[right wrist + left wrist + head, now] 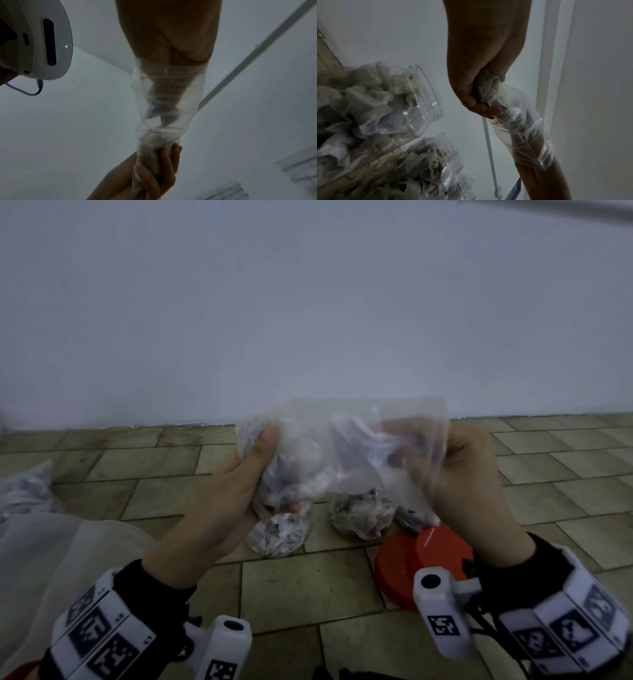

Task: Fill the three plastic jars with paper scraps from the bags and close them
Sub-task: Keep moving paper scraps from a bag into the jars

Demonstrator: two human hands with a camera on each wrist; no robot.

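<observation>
Both hands hold a clear plastic bag point(342, 453) of paper scraps up above the jars. My left hand point(236, 481) grips its bunched left end, thumb on top. My right hand point(466, 474) holds the right end, with fingers inside or behind the plastic. Three clear jars stand open on the tiled floor below, all packed with scraps: left jar point(279, 534), middle jar point(363, 517), right jar point(416, 517), partly hidden by the bag. Two of the jars point(412, 102) show in the left wrist view. Red lids point(424, 563) lie stacked by my right wrist.
A white wall point(308, 302) rises just behind the jars. Another plastic bag of scraps point(24, 494) lies at the far left, beside pale fabric point(51, 559) over my leg. Tiled floor point(308, 587) spreads in front.
</observation>
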